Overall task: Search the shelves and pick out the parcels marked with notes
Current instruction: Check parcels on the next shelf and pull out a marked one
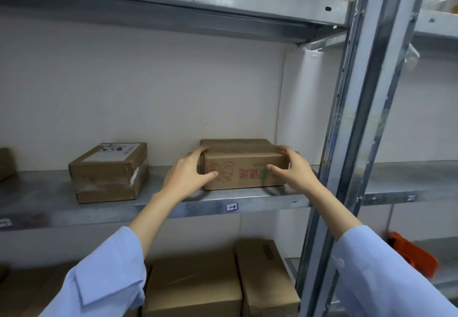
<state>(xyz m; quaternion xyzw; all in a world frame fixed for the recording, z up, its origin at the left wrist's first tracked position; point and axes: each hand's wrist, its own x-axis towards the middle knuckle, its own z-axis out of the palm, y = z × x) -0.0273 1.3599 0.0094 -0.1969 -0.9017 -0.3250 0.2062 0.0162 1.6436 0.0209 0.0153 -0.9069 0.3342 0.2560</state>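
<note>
Printed cardboard parcel (pixel 244 165), just right of frame centre, standing flat on the middle steel shelf (pixel 49 207) with its back near the pale wall; red and green markings on its front face appear upside down. The left hand (pixel 188 175) grips the parcel's 9 o'clock end, fingers curled over the top corner and thumb pressed on the front face. The right hand (pixel 292 168) grips the 3 o'clock end in the same manner, fingers over the top edge and thumb on the front. Both forearms emerge from light blue sleeves (pixel 109 279). At 9 o'clock from the held parcel, apart from it on the same shelf, sits a second cardboard parcel (pixel 109 173) bearing a white printed label on its top. A small handwritten tag (pixel 232 207) is fixed to the shelf's front edge at 6 o'clock, just below the held parcel. On the lower shelf, two larger cardboard boxes (pixel 193 287) stand side by side, touching. A steel upright (pixel 347 143) rises at 3 o'clock; beyond it, at 4 o'clock, lies an orange tape dispenser (pixel 411 254).
</note>
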